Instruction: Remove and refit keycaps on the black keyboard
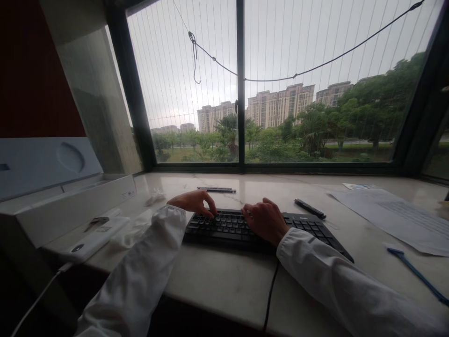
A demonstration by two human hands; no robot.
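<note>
Keyboard (228,227): one, black, flat on the near middle of the sill, with both hands on it; its cable drops over the near edge.
Left hand (194,202): on the keyboard's left end, fingers apart and bent down onto the keys, closed on nothing.
Right hand (265,220): on the middle keys, fingers loosely curled, gripping nothing.
Count, left to right: one open white box (63,206); one flat white device (93,238) with a cable, just in front of the box; one crumpled tissue (154,196); two thin dark sticks (217,189) beyond the keyboard; one black pen (309,208) at the keyboard's far right corner; papers (396,215) at the right; one blue strip (417,271) near the right edge.
Hidden: the keys under both hands; the box is cut off at the left; the print on the papers is too small to read; the blue strip runs out of frame.
Surface: pale marble sill (224,281), wide and smooth.
Room: a window (240,84) with two dark-framed panes, thin wires and a sagging cord; tower blocks and trees outside under a grey sky.
</note>
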